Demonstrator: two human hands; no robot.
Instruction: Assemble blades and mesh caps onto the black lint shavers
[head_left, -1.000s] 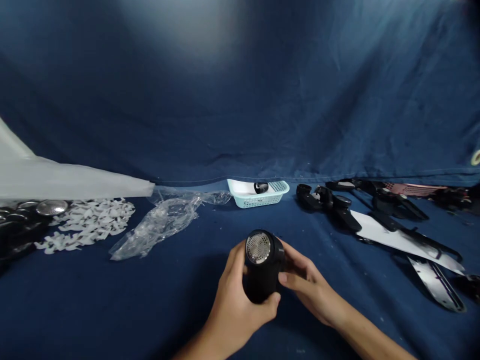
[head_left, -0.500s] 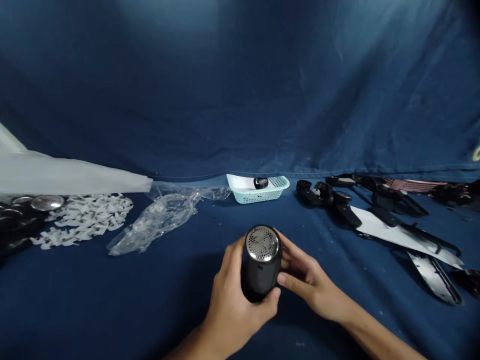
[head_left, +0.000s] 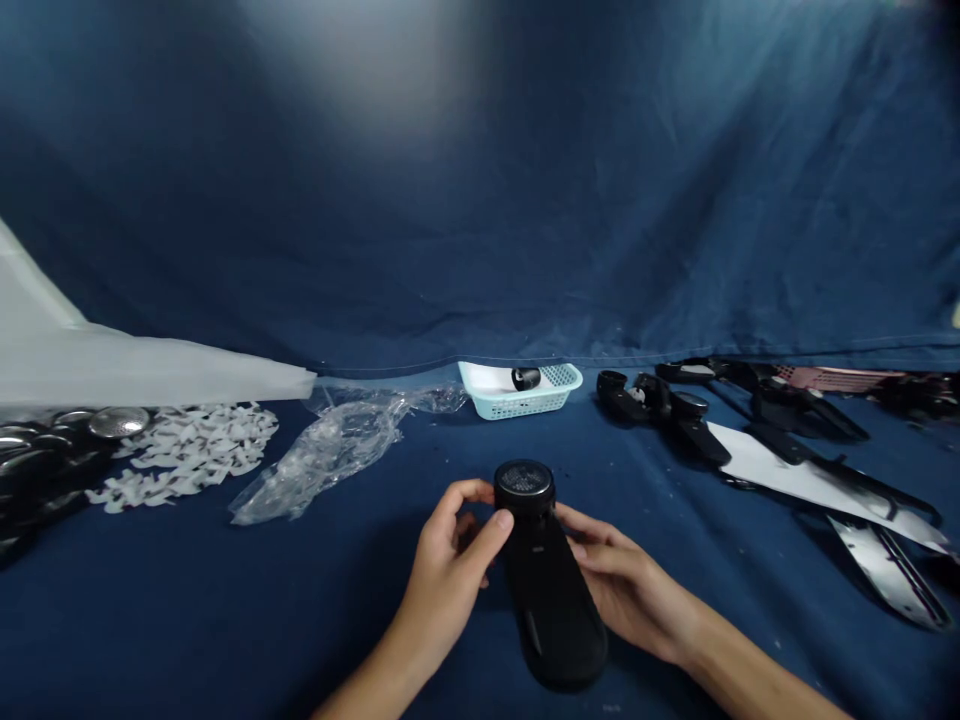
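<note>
White paper scraps [head_left: 187, 455] and crumpled plastic wrap [head_left: 330, 455] lay pushed aside at left. Left hand [head_left: 450, 560] pinched the round head of the black lint shaver [head_left: 551, 600], held low at centre front over the surface [head_left: 150, 620]. Right hand [head_left: 626, 590] was closed along its body, likely bracing it. Black parts [head_left: 675, 415] lay at right.

Matt black plastic shaver body [head_left: 551, 590], crinkled glossy clear plastic bag [head_left: 330, 450], matt blue cloth [head_left: 480, 250].
</note>
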